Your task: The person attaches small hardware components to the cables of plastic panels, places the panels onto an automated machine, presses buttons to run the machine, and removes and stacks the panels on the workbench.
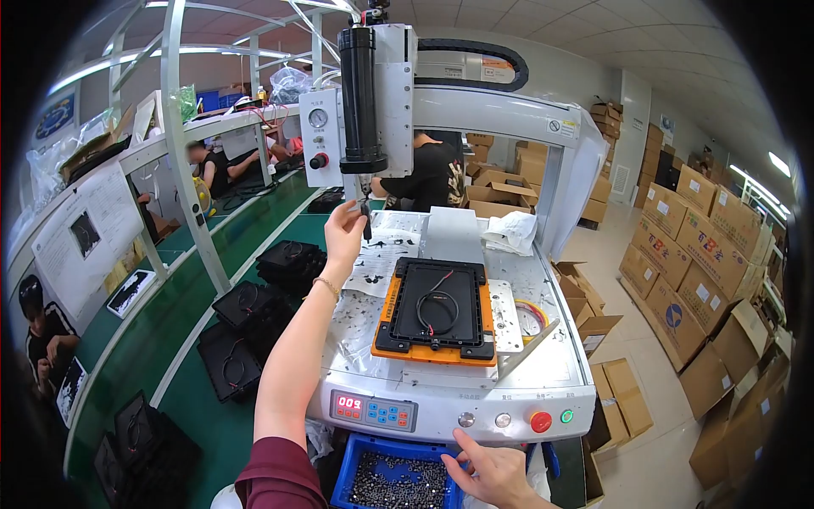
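Note:
My left hand [346, 231] is raised at the dispensing head, its fingers closed around or against the dark nozzle [366, 222] under the black cylinder [359, 102]. My right hand [490, 468] is at the machine's front edge, fingers apart, index finger just below a round silver button [466, 419]. Beneath that hand is a blue bin [346, 475] of small dark parts. On the machine bed, an orange fixture [383, 341] holds a black rectangular panel [409, 297] with a coiled black cable [437, 312] on top.
Stacked black panels [229, 360] lie on the green bench [191, 424] at left. A red stop button [540, 421] sits at the machine's front right. White cloth [510, 231] lies behind the fixture. Other people sit beyond; cardboard boxes [678, 246] stand at right.

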The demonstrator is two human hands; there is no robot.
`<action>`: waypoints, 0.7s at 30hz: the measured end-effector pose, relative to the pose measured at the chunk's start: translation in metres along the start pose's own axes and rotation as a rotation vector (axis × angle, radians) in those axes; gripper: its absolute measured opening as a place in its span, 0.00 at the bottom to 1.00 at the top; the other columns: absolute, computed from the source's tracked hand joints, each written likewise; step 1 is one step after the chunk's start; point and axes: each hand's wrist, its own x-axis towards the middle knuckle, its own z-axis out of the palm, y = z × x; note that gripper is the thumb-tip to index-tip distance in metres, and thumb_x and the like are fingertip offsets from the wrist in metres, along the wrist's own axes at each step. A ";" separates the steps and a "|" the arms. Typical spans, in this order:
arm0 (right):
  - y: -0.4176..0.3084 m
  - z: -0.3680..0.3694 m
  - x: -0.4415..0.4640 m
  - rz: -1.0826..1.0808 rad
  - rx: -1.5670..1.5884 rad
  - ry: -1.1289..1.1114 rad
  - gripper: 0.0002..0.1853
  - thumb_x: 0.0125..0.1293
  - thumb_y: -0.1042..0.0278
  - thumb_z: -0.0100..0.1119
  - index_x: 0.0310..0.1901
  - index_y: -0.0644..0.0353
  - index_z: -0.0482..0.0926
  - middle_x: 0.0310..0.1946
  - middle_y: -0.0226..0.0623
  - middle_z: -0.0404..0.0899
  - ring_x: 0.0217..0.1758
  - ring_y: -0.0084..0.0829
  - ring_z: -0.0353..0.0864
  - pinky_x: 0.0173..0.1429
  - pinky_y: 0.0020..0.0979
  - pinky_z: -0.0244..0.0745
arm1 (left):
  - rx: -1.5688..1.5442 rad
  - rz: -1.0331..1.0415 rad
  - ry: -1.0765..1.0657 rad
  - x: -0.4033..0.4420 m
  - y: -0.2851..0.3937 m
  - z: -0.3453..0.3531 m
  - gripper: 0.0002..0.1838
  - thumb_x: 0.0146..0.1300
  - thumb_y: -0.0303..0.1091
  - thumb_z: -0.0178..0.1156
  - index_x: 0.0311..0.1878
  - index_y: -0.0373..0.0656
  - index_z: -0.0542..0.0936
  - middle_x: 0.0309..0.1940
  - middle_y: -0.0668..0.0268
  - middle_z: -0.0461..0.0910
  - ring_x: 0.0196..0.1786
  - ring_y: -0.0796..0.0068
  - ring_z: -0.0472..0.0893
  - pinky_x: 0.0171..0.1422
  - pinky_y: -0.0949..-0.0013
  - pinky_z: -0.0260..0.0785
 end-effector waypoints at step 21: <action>0.004 0.005 -0.011 0.005 0.108 0.109 0.26 0.53 0.70 0.70 0.56 0.60 0.79 0.13 0.25 0.70 0.12 0.26 0.70 0.19 0.30 0.66 | 0.517 0.053 -0.111 -0.053 0.231 -0.160 0.31 0.55 0.26 0.70 0.61 0.37 0.68 0.43 0.60 0.79 0.45 0.72 0.80 0.52 0.70 0.73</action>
